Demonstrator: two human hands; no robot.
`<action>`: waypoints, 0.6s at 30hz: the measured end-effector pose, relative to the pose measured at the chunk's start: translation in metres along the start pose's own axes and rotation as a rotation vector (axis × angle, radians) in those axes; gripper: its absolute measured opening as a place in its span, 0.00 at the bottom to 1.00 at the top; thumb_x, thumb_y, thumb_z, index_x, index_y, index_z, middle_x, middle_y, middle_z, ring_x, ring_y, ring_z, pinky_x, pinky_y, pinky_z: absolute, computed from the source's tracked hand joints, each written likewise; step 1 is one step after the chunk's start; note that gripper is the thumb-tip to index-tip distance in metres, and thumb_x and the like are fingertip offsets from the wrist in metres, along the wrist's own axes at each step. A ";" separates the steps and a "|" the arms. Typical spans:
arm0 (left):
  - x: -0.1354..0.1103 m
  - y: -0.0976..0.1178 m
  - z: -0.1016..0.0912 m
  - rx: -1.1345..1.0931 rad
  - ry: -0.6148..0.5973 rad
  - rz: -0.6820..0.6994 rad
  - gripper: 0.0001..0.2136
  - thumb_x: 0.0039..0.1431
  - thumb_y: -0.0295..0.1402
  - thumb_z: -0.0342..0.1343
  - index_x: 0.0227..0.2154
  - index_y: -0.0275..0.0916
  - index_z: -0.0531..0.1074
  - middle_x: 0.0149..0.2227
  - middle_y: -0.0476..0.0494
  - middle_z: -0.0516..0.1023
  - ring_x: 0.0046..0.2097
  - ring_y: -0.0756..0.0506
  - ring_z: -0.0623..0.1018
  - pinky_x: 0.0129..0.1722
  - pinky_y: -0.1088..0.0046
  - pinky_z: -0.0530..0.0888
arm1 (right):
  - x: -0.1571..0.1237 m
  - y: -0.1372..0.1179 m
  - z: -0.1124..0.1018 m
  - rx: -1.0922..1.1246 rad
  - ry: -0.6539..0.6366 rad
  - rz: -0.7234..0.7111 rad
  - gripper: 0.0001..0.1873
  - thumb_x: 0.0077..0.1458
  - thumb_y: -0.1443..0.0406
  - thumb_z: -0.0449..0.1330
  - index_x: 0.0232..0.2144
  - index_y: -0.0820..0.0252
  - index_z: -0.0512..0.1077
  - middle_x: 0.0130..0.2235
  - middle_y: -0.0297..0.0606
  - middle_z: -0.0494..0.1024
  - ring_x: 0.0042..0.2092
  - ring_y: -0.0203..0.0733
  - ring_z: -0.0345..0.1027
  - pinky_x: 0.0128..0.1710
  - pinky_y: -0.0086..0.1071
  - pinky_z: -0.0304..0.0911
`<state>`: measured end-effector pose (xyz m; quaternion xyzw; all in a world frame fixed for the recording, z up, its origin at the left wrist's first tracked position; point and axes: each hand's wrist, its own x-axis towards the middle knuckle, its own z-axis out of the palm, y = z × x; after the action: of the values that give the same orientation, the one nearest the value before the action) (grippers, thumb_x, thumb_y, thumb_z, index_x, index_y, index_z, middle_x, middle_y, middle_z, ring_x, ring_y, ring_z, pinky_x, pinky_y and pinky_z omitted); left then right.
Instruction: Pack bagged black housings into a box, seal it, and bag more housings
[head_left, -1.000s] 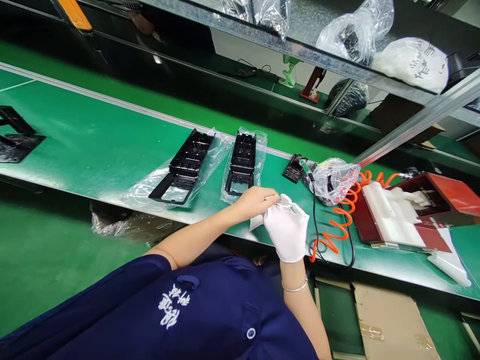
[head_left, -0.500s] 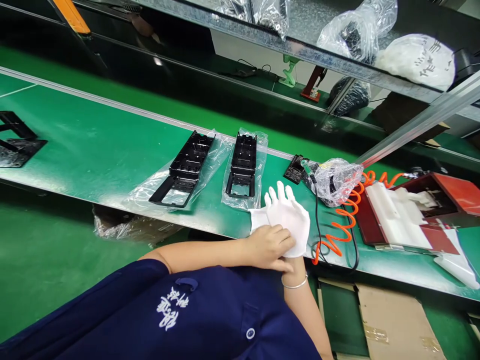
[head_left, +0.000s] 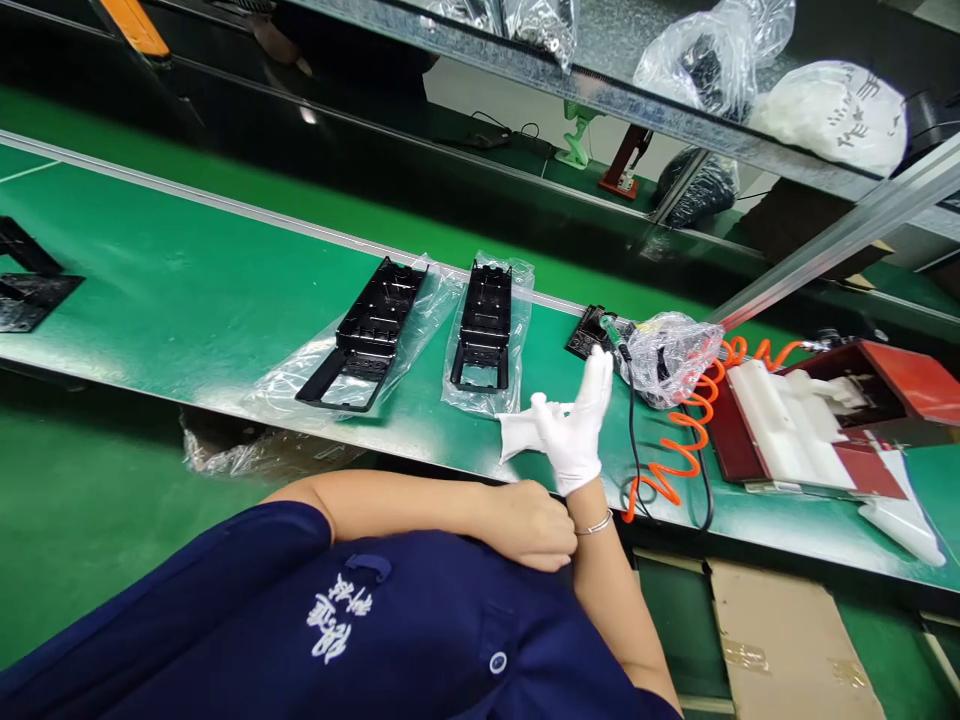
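Observation:
My right hand (head_left: 576, 430) wears a white glove and is held edge-on above the green belt (head_left: 187, 290), fingers stretched out, holding nothing. My bare left hand (head_left: 529, 525) is curled shut just below the right wrist, beside a thin bracelet (head_left: 596, 524), close to my dark blue shirt. A second white glove (head_left: 516, 436) lies flat on the belt just left of the gloved hand. Two black plastic frames rest on clear bags farther back, one long (head_left: 371, 335) and one shorter (head_left: 484, 325).
Right of my hand are a small black part (head_left: 587, 335), a clear bag of parts (head_left: 669, 355), an orange coiled hose (head_left: 675, 445) with a black cable, and a red fixture holding a white block (head_left: 795, 425). Another black part (head_left: 30, 285) lies far left. Cardboard (head_left: 780, 640) sits below the belt.
My left hand drew back from the glove's fingertips down over the cuff to the wrist. The gloved right hand spread its fingers, then turned edge-on and lifted slightly.

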<state>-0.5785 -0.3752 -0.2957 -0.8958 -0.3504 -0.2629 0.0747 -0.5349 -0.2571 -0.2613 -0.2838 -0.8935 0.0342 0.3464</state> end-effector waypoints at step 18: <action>0.029 -0.004 -0.038 -0.399 -0.178 -0.447 0.05 0.67 0.28 0.49 0.35 0.39 0.69 0.35 0.47 0.79 0.36 0.47 0.77 0.37 0.72 0.73 | -0.005 -0.019 -0.002 -0.055 -0.116 -0.120 0.35 0.61 0.52 0.57 0.68 0.52 0.58 0.70 0.42 0.51 0.71 0.62 0.38 0.67 0.65 0.34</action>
<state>-0.5789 -0.3672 -0.2481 -0.8130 -0.4854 -0.2570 -0.1931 -0.5399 -0.2758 -0.2580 -0.2365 -0.9280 0.0054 0.2877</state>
